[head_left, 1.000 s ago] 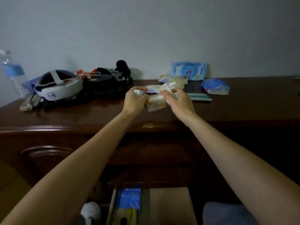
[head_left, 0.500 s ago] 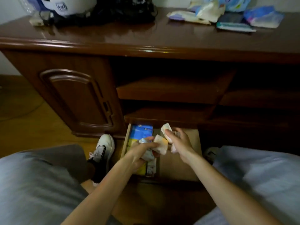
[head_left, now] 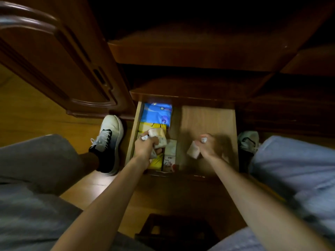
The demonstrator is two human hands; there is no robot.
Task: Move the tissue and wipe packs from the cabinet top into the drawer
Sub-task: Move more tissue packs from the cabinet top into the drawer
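Note:
The open wooden drawer (head_left: 208, 120) lies below me at floor level. Along its left side sit a blue tissue pack (head_left: 156, 115), a yellow pack (head_left: 145, 126) and a small white printed pack (head_left: 170, 157). My left hand (head_left: 146, 148) is over the drawer's left part, shut on small pale tissue packs (head_left: 159, 139). My right hand (head_left: 208, 148) is over the drawer's bare middle, shut on another small pale tissue pack (head_left: 193, 152). The cabinet top is out of view.
The brown cabinet door (head_left: 59, 57) stands at the left and dark shelves (head_left: 190, 51) are above the drawer. My knees in grey trousers flank the drawer, with a white shoe (head_left: 108, 138) beside its left wall. A dark stool (head_left: 179, 230) sits below.
Both hands carried the small packs down from the cabinet top into the drawer. They have now moved apart, left over the stored packs, right over the bare middle. My view tilted down.

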